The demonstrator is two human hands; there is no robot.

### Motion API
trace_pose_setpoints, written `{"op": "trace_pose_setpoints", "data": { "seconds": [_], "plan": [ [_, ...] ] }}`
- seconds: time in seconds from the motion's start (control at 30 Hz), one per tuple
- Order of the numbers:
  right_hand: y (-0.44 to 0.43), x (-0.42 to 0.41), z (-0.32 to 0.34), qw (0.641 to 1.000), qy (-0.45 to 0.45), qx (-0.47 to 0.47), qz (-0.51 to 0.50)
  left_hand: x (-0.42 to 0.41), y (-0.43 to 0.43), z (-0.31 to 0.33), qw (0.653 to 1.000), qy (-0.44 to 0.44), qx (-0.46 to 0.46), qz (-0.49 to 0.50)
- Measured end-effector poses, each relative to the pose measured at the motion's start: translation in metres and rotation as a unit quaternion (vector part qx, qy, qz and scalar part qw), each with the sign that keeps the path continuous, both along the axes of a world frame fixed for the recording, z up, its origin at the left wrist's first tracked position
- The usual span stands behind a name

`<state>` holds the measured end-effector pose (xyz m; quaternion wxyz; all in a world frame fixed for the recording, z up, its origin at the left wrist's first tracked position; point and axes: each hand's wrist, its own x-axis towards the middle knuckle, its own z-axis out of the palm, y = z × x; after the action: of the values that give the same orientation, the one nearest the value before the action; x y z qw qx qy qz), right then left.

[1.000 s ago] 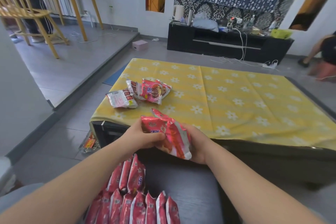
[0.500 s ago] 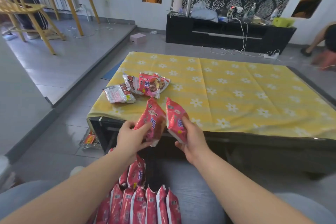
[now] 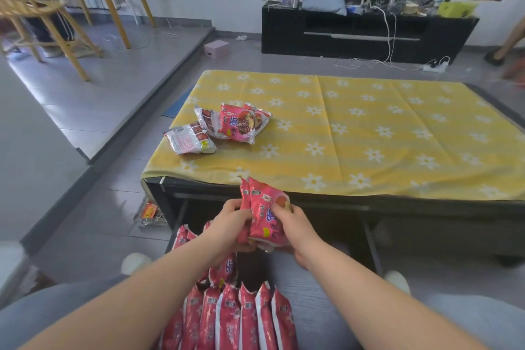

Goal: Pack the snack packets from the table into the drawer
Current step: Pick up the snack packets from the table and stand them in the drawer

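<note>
Nearest the camera, a row of packed packets (image 3: 241, 318) is standing on edge in the open drawer (image 3: 312, 287), with a second, shorter row (image 3: 221, 270) sitting just behind it and dark bare drawer floor showing to the right. Just above that second row, the left hand (image 3: 230, 224) and right hand (image 3: 295, 227) are closing in on each other. Half a second ago each was holding one red packet apart from the other, and now the two packets (image 3: 264, 213) are being pressed side by side, upright, into a single pair. The left hand's fingers are curling round the pair's left edge, while the right hand is gripping the front packet with its thumb across the printed face. The pair is hanging over the drawer, in front of the table's near edge and not yet touching the rows below. Squaring the two together suggests the person is getting ready to slot both in at once, probably extending the shorter row. Beyond the hands, the table (image 3: 369, 204) is lying under a yellow cloth (image 3: 369, 136), and the remaining packets (image 3: 235, 125) are still lying in a loose heap near its left edge, so several more trips are looking likely. Farther off, a black cabinet (image 3: 369, 34) is standing against the wall.
</note>
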<state>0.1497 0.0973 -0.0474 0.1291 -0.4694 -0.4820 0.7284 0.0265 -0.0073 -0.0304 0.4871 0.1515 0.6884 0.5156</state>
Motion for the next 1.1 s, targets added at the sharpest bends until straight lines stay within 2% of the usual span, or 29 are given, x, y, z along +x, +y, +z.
{"op": "trace_pose_setpoints", "data": {
  "seconds": [0.07, 0.13, 0.23, 0.33, 0.43, 0.6, 0.67, 0.77, 0.83, 0.97, 1.1],
  "plan": [
    [-0.002, 0.001, -0.009, 1.0, -0.024, 0.012, 0.015, -0.003, 0.001, -0.005, 0.999, -0.013, -0.029, -0.004],
    [-0.008, 0.002, -0.022, 0.997, -0.057, 0.009, 0.048, -0.005, -0.001, -0.013, 0.997, 0.011, -0.068, -0.024],
    [-0.016, 0.001, -0.044, 0.992, -0.095, -0.012, 0.084, -0.005, -0.004, -0.029, 0.979, 0.124, -0.145, -0.074],
    [-0.016, -0.007, -0.06, 0.99, -0.102, -0.029, 0.088, -0.009, -0.004, -0.04, 0.958, 0.197, -0.177, -0.106],
    [-0.014, -0.014, -0.069, 0.989, -0.117, -0.022, 0.093, -0.01, -0.002, -0.048, 0.922, 0.289, -0.213, -0.145],
    [-0.012, -0.023, -0.092, 0.983, -0.147, -0.035, 0.105, -0.013, -0.002, -0.064, 0.911, 0.302, -0.22, -0.175],
    [-0.015, -0.029, -0.101, 0.976, -0.171, -0.021, 0.136, -0.017, -0.006, -0.066, 0.889, 0.337, -0.243, -0.194],
    [-0.019, -0.036, -0.11, 0.941, -0.254, 0.077, 0.21, -0.029, -0.012, -0.065, 0.845, 0.421, -0.262, -0.2],
    [-0.02, -0.037, -0.113, 0.926, -0.283, 0.123, 0.217, -0.037, -0.016, -0.065, 0.821, 0.467, -0.258, -0.201],
    [-0.019, -0.034, -0.115, 0.937, -0.242, 0.125, 0.221, -0.046, -0.021, -0.073, 0.754, 0.547, -0.264, -0.25],
    [-0.023, -0.035, -0.119, 0.923, -0.222, 0.136, 0.283, -0.057, -0.026, -0.086, 0.725, 0.534, -0.291, -0.323]
  ]
}}
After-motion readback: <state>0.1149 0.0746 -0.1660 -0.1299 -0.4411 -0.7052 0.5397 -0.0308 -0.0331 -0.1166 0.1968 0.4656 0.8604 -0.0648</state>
